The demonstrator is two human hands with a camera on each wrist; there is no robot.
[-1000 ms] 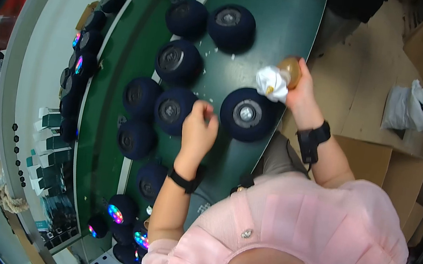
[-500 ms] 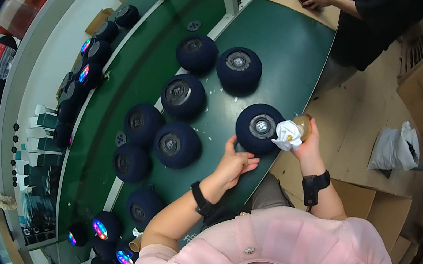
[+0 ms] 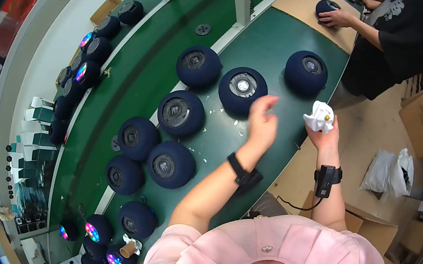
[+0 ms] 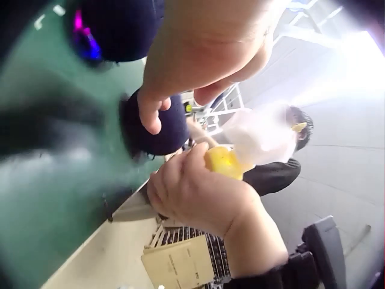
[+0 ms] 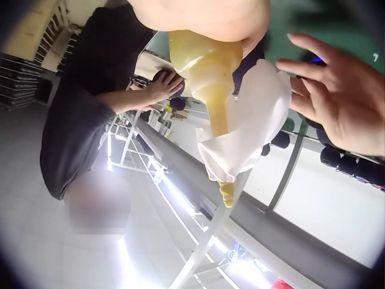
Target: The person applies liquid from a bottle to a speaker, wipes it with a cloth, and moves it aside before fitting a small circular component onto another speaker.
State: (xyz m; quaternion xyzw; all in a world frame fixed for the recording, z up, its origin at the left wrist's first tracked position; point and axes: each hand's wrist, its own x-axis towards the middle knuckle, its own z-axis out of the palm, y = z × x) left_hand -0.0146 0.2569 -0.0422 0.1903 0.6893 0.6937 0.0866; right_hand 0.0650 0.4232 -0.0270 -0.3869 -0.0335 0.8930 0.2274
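Note:
My right hand (image 3: 323, 136) grips a yellow squeeze bottle (image 5: 201, 57) with a long nozzle. White cloth or tissue (image 3: 319, 117) is bunched around that nozzle, and its ridged yellow tip (image 5: 226, 195) pokes out. Most of the bottle is hidden in the head view. My left hand (image 3: 262, 128) holds nothing; the right wrist view shows its fingers loosely spread. It is nearest to a round, dark blue speaker (image 3: 229, 99) whose top has an exposed metallic centre, fingertips close by its side. Another such speaker (image 3: 305, 83) sits farther along the bench, beyond the right hand.
Several more dark speakers stand on the green bench (image 3: 213, 159) to the left. Some with lit coloured lights (image 3: 92, 232) sit at the near left. A cardboard roll (image 3: 127, 250) lies beside them. Across the bench, another person's hand (image 3: 335, 18) touches a speaker on a cardboard sheet (image 3: 299, 6).
The speaker in front of my hands has moved away along the bench, toward the other person. My left hand has left its side and come near another speaker. The right hand keeps the bottle.

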